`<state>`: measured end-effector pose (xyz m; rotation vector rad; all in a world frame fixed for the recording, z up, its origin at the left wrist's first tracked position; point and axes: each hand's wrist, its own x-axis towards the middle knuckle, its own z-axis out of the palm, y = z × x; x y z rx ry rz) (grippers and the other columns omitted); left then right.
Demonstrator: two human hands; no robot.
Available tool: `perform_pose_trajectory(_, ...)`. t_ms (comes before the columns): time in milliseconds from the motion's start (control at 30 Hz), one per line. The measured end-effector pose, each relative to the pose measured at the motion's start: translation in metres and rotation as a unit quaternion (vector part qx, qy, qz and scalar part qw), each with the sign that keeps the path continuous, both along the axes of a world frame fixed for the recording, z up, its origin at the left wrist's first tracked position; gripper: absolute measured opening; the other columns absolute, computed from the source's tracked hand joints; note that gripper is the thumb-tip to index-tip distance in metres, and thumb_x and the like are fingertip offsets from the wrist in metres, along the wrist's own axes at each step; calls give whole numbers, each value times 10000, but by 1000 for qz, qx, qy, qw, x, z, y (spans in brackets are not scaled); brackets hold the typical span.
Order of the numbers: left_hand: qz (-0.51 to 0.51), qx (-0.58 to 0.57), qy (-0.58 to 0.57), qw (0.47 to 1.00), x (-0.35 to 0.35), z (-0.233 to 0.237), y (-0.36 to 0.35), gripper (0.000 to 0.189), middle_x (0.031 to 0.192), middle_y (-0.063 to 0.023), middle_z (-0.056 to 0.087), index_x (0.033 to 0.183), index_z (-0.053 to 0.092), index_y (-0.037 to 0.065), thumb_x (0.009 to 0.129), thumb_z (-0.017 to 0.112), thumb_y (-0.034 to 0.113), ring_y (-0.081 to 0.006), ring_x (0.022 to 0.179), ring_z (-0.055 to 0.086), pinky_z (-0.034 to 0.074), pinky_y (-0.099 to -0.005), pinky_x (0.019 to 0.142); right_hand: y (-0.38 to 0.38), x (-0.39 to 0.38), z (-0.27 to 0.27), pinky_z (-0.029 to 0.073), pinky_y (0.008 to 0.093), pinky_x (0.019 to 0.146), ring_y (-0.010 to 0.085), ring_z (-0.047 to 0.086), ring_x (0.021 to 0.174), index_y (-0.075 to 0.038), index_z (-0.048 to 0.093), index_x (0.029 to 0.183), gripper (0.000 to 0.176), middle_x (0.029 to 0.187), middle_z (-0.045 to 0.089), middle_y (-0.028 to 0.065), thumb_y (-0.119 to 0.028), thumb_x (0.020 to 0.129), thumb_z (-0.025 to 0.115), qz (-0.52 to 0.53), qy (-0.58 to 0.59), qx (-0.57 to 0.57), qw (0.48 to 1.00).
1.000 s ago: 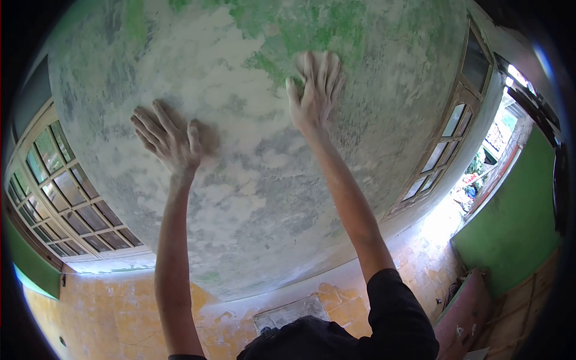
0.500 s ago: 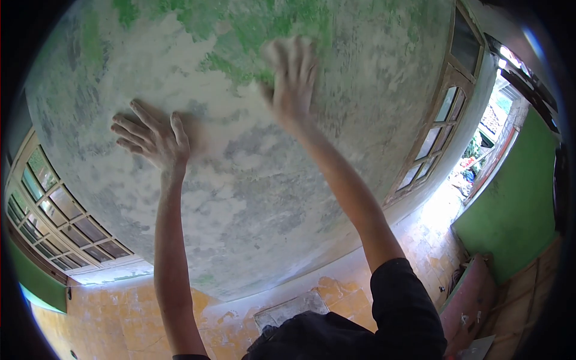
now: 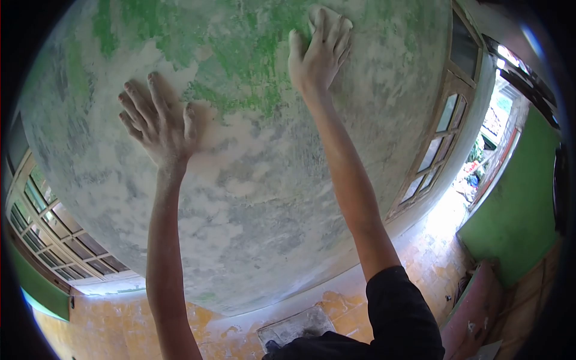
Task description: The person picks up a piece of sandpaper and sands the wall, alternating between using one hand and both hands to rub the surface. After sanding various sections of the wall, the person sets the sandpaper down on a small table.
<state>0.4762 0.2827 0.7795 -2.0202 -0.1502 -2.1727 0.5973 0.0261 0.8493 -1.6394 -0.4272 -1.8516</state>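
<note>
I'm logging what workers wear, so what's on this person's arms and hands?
The left hand and right hand are bare: no gloves, rings or watch show. Both forearms are uncovered. A black short sleeve covers the right upper arm.

Wall [image 3: 258, 198]: patchy grey-white plaster with green paint left near the top; it fills most of the view.
Left window [image 3: 60, 234]: wooden frame with many small panes, low at the left edge.
Right window [image 3: 435, 150]: tall wooden frame with panes, at the wall's right end.
Doorway [image 3: 486, 162]: beyond the right window, open to bright daylight.
Side wall [image 3: 516, 216]: plain green, far right.
Floor [image 3: 120, 324]: yellow-orange with pale blotches; a grey slab [image 3: 294, 324] lies near the wall's foot.
Light: daylight from the doorway, brightest on the floor beside it.
</note>
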Motion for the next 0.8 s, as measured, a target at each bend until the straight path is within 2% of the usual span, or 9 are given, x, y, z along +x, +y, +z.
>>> perform_pose_trajectory(200,3,-11,6,1000,-4,-3,-2,814,1651,-256,107,1613,202,132,986,287,644,-450,1528,79,84,-598,1203,27,-35,-104,135,665,1199,451,138,1512,-209,303,1582,707,1640,219,179,-517,976,497,39,-35,-332,942)
perform_pose_trajectory(300,3,-5,7,1000,-7,-2,-1,805,1651,-257,111,1612,204,132,984,308,624,-445,1531,76,83,-599,1203,-6,-20,-72,132,671,1192,429,115,1525,-234,298,1584,708,1659,179,161,-548,978,483,-44,-16,-337,940)
perform_pose_trajectory(367,-1,-12,11,1000,-6,-2,-2,797,1651,-257,111,1612,203,133,983,317,609,-442,1532,74,78,-599,1204,-30,22,-48,116,652,1204,404,82,1538,-286,282,1589,725,1673,137,153,-595,966,486,5,-35,-130,991)
perform_pose_trajectory(400,3,-15,13,1000,-6,-2,-2,789,1650,-259,110,1612,201,133,983,332,591,-438,1534,70,71,-601,1204,-29,21,-45,116,652,1204,404,82,1538,-286,282,1589,725,1673,137,153,-595,966,486,6,-34,-130,991)
perform_pose_trajectory(467,-2,-16,14,1000,-6,-3,-3,787,1649,-260,108,1612,202,133,984,338,586,-436,1535,67,68,-600,1205,-30,18,-42,123,647,1204,393,85,1539,-298,284,1587,731,1676,130,146,-609,960,495,-5,68,77,995)
perform_pose_trajectory(500,-5,-13,14,1000,-7,-2,-2,785,1649,-262,105,1612,202,133,984,343,582,-435,1536,63,65,-599,1205,-23,11,-49,123,647,1204,393,85,1539,-298,284,1587,731,1676,130,146,-609,960,495,-4,68,79,995)
perform_pose_trajectory(567,-7,-11,17,1000,-8,-1,-2,786,1649,-264,102,1612,201,132,984,348,581,-434,1536,58,63,-598,1205,-2,-10,-72,116,642,1205,403,80,1538,-264,286,1589,723,1676,114,160,-618,980,447,-33,-24,-179,983)
perform_pose_trajectory(667,-11,-13,21,1000,-8,-3,-1,780,1645,-266,106,1607,218,129,984,360,578,-433,1536,51,65,-599,1207,-10,-16,-96,84,661,1198,422,69,1535,-253,307,1582,715,1674,105,178,-635,986,405,-31,-52,-360,931)
perform_pose_trajectory(800,-11,-11,17,1000,-7,-3,-1,766,1639,-272,118,1598,248,126,989,363,575,-437,1533,58,75,-603,1207,-19,-2,-83,48,657,1204,419,53,1537,-284,313,1580,709,1672,103,180,-657,981,387,15,22,-144,989)
